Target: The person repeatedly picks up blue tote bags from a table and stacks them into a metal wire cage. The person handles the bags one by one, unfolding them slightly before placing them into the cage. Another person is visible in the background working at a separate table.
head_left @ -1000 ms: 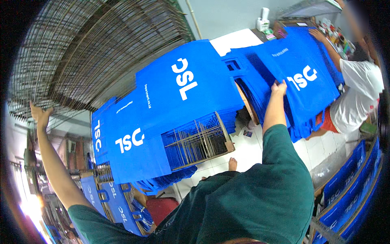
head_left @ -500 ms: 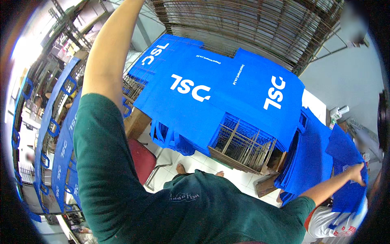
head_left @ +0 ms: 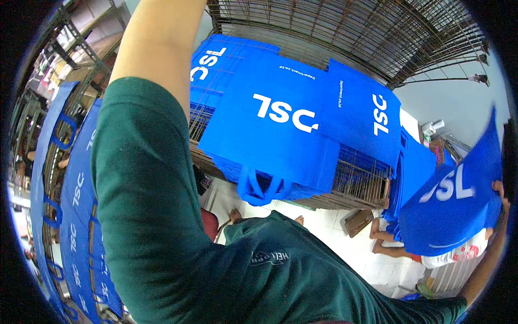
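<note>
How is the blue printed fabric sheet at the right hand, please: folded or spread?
Spread: the blue printed fabric sheet shows its broad, white-lettered face beside the right hand.

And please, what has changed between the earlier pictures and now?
The right hand, earlier on the pile of blue bags, now holds one lifted bag farther to the right. The left hand has left the view past the upper edge. The spread-out bags stay in place, though the view turned.
</note>
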A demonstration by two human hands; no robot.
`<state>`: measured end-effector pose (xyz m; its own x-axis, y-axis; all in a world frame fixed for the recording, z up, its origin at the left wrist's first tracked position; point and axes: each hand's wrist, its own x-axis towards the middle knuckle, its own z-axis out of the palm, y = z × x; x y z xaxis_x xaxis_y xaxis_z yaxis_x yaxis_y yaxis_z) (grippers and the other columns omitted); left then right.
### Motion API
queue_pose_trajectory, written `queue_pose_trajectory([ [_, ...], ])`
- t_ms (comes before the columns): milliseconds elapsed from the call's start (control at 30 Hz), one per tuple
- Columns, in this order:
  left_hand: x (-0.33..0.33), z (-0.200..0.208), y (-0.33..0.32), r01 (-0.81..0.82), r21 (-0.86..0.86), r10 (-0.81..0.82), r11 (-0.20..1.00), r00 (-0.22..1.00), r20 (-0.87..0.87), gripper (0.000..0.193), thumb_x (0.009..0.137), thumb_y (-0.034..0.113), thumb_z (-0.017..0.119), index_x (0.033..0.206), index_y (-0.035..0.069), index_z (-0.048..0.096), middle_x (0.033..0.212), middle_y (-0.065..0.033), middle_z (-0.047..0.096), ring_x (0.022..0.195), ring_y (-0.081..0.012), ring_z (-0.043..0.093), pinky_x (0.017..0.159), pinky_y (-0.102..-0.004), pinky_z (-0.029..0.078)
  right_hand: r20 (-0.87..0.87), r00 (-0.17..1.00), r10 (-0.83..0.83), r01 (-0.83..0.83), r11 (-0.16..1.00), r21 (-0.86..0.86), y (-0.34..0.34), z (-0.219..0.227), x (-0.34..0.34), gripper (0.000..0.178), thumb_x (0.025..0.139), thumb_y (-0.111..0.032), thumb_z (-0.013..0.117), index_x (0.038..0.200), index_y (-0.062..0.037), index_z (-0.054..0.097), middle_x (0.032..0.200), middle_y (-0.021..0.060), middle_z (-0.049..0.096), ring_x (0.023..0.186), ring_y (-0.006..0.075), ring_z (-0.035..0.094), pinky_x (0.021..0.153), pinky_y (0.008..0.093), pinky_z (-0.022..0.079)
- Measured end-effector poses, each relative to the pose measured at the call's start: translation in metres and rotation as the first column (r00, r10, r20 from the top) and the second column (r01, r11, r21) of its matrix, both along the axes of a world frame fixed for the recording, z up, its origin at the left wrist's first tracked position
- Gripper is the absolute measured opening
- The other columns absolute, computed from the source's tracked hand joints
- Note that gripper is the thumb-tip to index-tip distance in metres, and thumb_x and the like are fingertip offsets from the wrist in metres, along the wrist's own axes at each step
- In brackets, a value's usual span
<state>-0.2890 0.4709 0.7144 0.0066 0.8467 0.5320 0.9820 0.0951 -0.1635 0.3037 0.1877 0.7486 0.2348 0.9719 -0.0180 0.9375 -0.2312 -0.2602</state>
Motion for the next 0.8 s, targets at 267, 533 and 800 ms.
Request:
queue_pose_trajectory([
  [267, -0.093, 0.001, -0.002, 0.013, -0.003, -0.013, 1.000, 0.998, -0.061, 0.122, 0.062, 0.024, 0.077, 0.142, 0.031, -0.015, 0.151, -0.0124, -0.001, 0.138, -0.0327, 0.001, 0.104, -0.0575, 0.017, -0.077, 0.975, 0.210, -0.223, 0.890, -0.398, 0.009, 0.040, -0.207, 0.071, 0.061, 0.016, 0.044, 0.131, -0.0003, 0.042, 0.127, 0.0140, 0.048, 0.119, 0.0205, 0.043, 0.101, 0.0316, 0.031],
  [533, -0.123, -0.002, 0.014, 0.212, 0.128, -0.168, 0.969, 0.943, -0.286, 0.112, 0.063, 0.022, 0.075, 0.144, 0.026, -0.002, 0.135, -0.0137, 0.031, 0.127, -0.0315, 0.029, 0.099, -0.0512, 0.029, -0.116, 0.532, 0.839, -0.827, 0.486, -0.282, -0.007, 0.035, -0.413, 0.062, 0.072, 0.000, 0.052, 0.132, 0.0002, 0.040, 0.131, 0.0159, 0.046, 0.120, 0.0242, 0.044, 0.101, 0.0342, 0.032],
  [800, -0.167, 0.006, 0.003, 0.292, -0.058, -0.293, 0.955, 0.885, -0.363, 0.088, 0.069, 0.008, 0.064, 0.142, 0.014, 0.016, 0.138, -0.0129, 0.032, 0.128, -0.0310, 0.032, 0.104, -0.0497, 0.027, -0.295, 0.246, 0.923, -0.909, 0.114, -0.400, 0.097, 0.012, -0.537, 0.091, 0.053, 0.006, 0.047, 0.140, -0.0014, 0.022, 0.140, 0.0171, 0.034, 0.128, 0.0234, 0.033, 0.108, 0.0320, 0.023],
])
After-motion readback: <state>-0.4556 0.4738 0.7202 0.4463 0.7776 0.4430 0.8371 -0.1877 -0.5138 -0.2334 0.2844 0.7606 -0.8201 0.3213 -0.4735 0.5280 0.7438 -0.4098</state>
